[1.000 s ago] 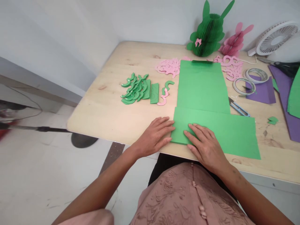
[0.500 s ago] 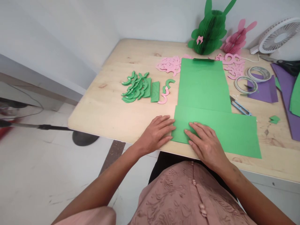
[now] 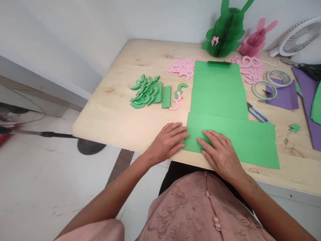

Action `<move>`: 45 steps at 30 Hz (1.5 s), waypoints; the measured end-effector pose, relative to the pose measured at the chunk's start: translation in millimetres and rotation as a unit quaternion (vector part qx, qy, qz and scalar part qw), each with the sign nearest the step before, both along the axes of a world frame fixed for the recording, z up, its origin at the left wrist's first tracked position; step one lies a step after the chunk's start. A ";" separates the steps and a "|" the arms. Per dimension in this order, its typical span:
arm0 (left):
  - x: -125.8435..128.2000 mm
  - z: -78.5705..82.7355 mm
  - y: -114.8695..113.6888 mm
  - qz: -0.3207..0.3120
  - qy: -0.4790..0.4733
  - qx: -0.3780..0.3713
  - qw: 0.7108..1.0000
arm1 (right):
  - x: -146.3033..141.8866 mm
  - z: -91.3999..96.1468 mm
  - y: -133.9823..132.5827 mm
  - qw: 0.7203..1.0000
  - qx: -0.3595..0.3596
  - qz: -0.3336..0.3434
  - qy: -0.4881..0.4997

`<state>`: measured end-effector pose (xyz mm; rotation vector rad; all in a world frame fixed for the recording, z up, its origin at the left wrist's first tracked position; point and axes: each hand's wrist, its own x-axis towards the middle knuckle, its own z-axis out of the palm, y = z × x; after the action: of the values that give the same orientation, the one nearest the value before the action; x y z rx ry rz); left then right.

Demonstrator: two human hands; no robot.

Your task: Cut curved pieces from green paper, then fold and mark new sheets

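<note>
My left hand (image 3: pixel 168 141) lies flat on the wooden table (image 3: pixel 112 110), fingers stretched out, fingertips touching the left edge of a folded green paper sheet (image 3: pixel 245 139). My right hand (image 3: pixel 220 154) rests flat on the sheet's left end, fingers spread and pressing down. A second, larger green sheet (image 3: pixel 218 90) lies just behind it.
Green cut-out shapes (image 3: pixel 146 95) sit to the left, pink cut-outs (image 3: pixel 182 68) behind. Small snips (image 3: pixel 258 114), two tape rolls (image 3: pixel 263 89), purple paper (image 3: pixel 286 97), a white fan (image 3: pixel 299 38) and green (image 3: pixel 225 31) and pink (image 3: pixel 253 42) paper rabbits stand at the back right.
Both hands stay flat in the same place on the green sheet. Only the head camera has shifted slightly.
</note>
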<state>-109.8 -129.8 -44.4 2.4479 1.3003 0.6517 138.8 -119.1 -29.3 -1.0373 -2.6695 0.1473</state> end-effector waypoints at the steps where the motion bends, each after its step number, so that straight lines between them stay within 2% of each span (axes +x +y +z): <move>1: -0.1 -0.6 0.2 -0.001 0.002 0.001 1.000 | 0.2 -0.4 0.0 1.000 -0.001 0.000 0.001; 45: -0.3 -3.4 1.2 -0.013 0.030 0.043 0.999 | 0.5 -0.9 -1.3 1.000 0.013 0.006 -0.002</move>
<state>-110.1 -128.6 -47.9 2.5672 1.2860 0.6436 139.2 -120.4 -30.2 -1.0144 -2.6734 0.1122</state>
